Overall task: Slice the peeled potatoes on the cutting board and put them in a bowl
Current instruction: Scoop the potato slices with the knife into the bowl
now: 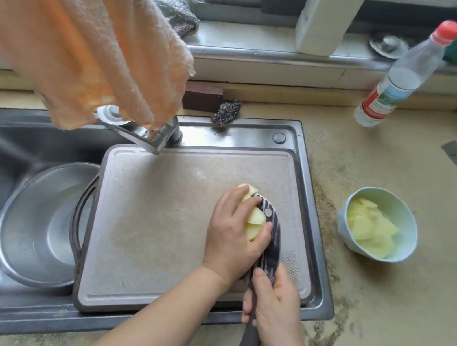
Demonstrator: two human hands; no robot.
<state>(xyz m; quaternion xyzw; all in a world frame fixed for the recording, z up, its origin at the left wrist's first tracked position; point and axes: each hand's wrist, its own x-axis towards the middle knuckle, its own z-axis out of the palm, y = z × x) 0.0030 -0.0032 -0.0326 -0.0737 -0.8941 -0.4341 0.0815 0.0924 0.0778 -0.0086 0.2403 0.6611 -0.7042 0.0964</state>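
Near the cutting board's (172,223) right edge, the left hand (230,238) presses potato slices (254,221) against the knife (271,238) gripped by the right hand (274,313); keep the blade level when lifting toward the bowl (344,220)

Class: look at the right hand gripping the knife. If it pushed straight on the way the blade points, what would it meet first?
Probably the potato slices that the left hand presses against the knife, ahead of the right hand; beyond them lies bare cutting board. Depth is uncertain.

We see a glossy steel sink (303,298), a matt speckled board (172,223), a fluffy cloth (73,31) and a clear plastic bottle (398,76).
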